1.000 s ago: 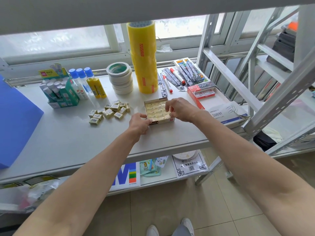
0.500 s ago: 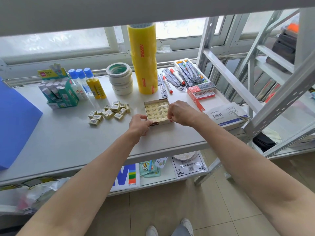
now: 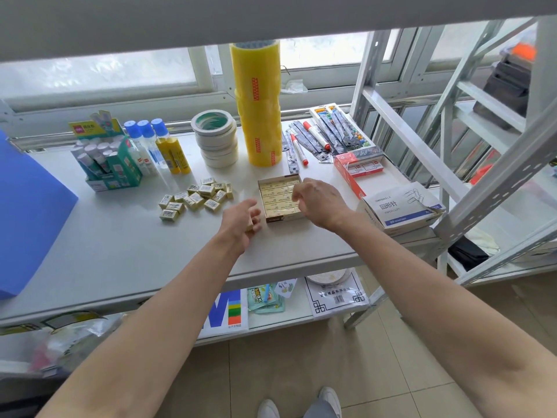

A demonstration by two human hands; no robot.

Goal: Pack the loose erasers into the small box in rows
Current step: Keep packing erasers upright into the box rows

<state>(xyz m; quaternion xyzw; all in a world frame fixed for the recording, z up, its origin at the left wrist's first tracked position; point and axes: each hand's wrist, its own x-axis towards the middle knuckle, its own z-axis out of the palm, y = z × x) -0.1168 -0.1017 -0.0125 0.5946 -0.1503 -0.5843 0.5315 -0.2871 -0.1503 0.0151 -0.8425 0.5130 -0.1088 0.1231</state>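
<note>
The small box (image 3: 275, 219) lies open on the white shelf, its rows filled with pale yellow erasers (image 3: 277, 196). A pile of loose erasers (image 3: 197, 198) in yellow wrappers lies to its left. My left hand (image 3: 241, 220) hovers just left of the box, apart from it, with fingers loosely curled and nothing plainly in them. My right hand (image 3: 319, 202) is over the box's right side, its bent fingertips touching the packed erasers and hiding that edge.
Behind the box stand a tall yellow tape stack (image 3: 257, 104), white tape rolls (image 3: 217, 140), glue bottles (image 3: 156, 146) and a green display carton (image 3: 105, 164). Red boxes (image 3: 358, 165) and a paper-clip box (image 3: 401, 209) sit to the right, and a blue board (image 3: 27, 212) on the left.
My left hand has let go of the box's near left corner and drawn back to the left. My right hand has shifted slightly over the box's right side.
</note>
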